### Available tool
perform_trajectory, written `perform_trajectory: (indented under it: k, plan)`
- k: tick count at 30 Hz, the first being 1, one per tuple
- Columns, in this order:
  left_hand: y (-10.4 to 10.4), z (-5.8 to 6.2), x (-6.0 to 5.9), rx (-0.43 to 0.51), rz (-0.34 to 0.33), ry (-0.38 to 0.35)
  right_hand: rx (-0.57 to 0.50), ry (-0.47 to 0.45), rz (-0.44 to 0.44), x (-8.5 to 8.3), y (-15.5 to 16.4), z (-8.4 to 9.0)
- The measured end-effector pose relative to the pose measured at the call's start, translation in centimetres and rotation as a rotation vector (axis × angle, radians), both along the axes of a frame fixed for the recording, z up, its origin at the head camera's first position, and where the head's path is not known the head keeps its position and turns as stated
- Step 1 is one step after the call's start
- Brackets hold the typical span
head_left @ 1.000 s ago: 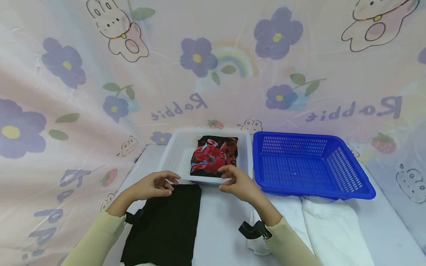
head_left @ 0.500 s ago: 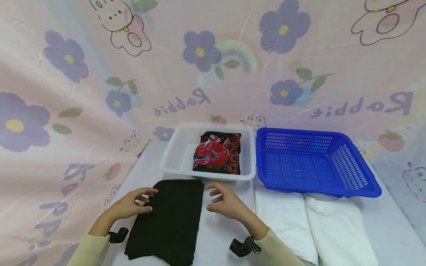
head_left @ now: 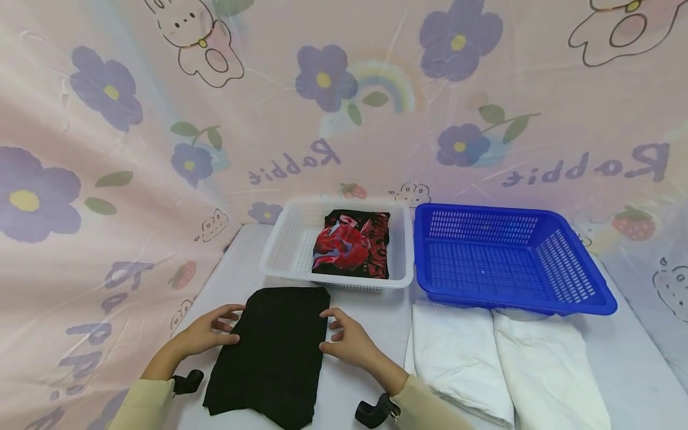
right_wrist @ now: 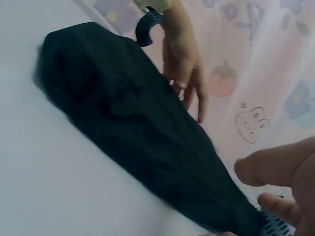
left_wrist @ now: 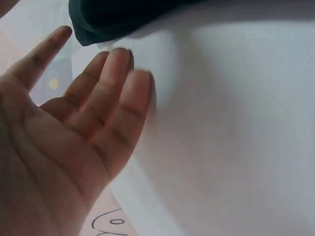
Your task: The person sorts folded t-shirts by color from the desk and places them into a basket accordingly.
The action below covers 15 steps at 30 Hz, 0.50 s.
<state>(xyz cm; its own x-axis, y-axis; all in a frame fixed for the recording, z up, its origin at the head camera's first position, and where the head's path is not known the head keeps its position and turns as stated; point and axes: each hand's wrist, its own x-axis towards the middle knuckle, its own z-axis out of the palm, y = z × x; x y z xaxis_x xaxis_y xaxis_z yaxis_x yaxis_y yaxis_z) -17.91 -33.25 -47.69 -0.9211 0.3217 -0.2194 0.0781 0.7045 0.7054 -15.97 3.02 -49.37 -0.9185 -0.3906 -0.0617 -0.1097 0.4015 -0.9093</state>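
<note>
The blue basket (head_left: 491, 263) stood far right, beside the white basket (head_left: 292, 254). The black cloth (head_left: 271, 352) lay near left, before the white basket. The left hand (head_left: 200, 334) and right hand (head_left: 352, 343) flanked the cloth, fingers loosely bent, released; contact could not be determined.

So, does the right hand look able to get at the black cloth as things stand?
Probably yes: the right hand is at the right edge of the black cloth, with nothing visible between them.
</note>
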Motion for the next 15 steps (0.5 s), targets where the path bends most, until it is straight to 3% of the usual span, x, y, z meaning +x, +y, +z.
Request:
perform_trajectory:
  k: [7,15]
  plan:
    - [0.1,-0.4,-0.1,0.033,0.025,-0.059,-0.013,0.05,-0.008,0.2,-0.9,-0.8]
    - [1.3,-0.5,0.1,0.044,0.015,-0.062,0.003,0.095,-0.01,0.4,-1.9,-1.1]
